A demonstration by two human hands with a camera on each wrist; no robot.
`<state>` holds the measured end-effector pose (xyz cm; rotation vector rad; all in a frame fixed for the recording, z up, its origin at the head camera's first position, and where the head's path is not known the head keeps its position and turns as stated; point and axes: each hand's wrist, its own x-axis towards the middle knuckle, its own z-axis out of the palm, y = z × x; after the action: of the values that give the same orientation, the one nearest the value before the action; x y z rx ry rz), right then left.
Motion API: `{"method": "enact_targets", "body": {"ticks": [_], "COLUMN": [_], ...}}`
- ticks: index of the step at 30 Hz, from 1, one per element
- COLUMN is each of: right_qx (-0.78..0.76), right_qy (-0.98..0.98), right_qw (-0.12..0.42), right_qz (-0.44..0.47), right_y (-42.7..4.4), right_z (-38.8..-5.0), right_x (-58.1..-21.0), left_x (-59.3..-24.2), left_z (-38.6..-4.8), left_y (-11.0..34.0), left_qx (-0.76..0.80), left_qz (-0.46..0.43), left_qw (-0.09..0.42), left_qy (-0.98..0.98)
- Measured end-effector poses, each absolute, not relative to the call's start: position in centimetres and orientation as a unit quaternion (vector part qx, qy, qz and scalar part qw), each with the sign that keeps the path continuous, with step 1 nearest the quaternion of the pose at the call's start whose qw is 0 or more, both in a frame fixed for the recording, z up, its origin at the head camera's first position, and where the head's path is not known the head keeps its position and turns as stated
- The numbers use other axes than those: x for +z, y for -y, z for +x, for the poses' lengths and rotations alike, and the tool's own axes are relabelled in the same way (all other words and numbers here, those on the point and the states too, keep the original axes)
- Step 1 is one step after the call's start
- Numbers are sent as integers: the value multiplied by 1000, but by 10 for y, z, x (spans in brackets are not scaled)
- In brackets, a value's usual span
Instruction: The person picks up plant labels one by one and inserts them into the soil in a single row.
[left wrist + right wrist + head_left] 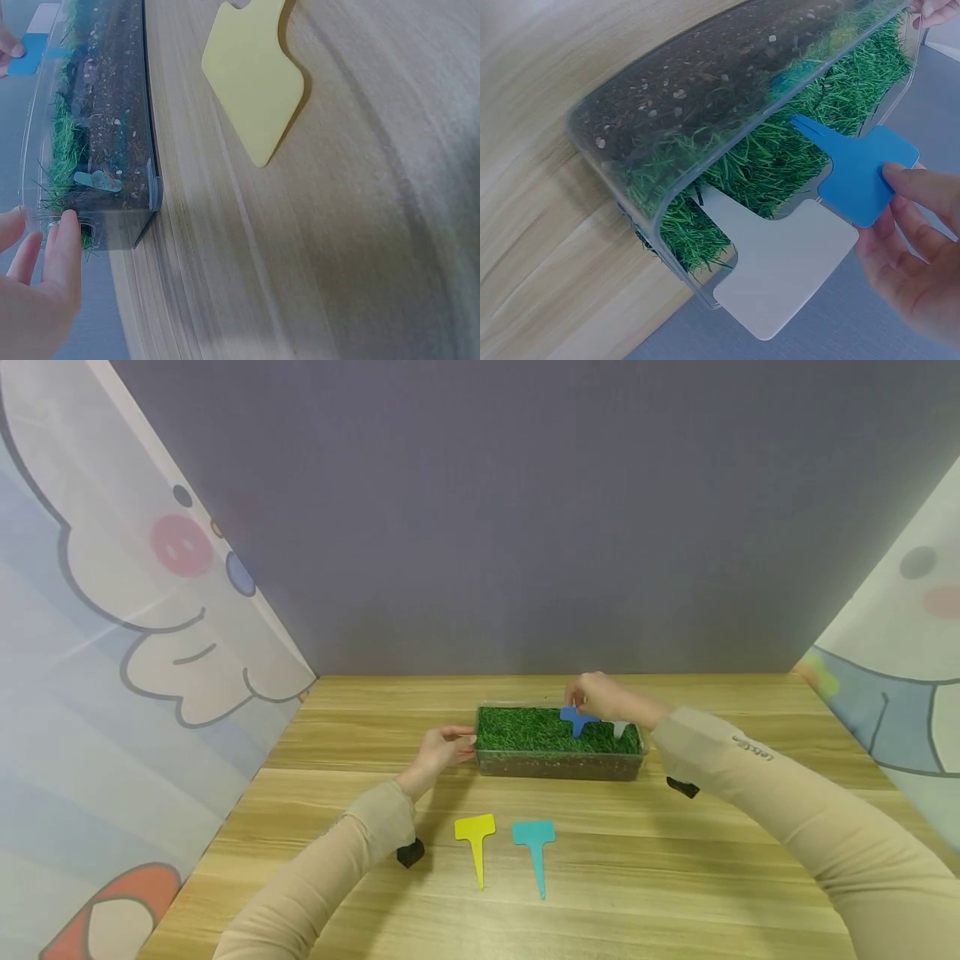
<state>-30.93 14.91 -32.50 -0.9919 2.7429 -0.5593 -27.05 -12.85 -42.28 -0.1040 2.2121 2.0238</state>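
Note:
A clear box (558,767) of soil with green grass (517,731) on top stands near the back of the table. My right hand (597,696) pinches the head of a blue T-shaped tag (577,721); in the right wrist view the stem of the blue tag (859,174) reaches into the grass. Beside it a white tag (780,266) stands in the grass near the box's right end. At the left end, fingers of my left hand (437,756) touch the wall, straight or slightly bent, as the left wrist view also has it for the left hand (41,296).
In front of the box, a yellow tag (476,843) and a turquoise tag (535,847) lie flat on the wooden table (615,877), heads toward the box. A grey panel (555,527) rises behind the table, with cartoon-printed sheets on both sides.

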Motion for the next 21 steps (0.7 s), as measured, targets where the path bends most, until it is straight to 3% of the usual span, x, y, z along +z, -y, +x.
{"method": "enact_targets", "body": {"ticks": [21], "right_qx": [-195], "right_qy": [-922], "right_qw": [74], "right_qz": [-325], "right_y": [-152], "right_z": [-312], "right_x": [-332], "left_x": [-415], "left_z": [-270], "left_y": [126], "left_qx": [671], "left_qz": [-52], "left_qw": [74], "left_qy": [-736]}}
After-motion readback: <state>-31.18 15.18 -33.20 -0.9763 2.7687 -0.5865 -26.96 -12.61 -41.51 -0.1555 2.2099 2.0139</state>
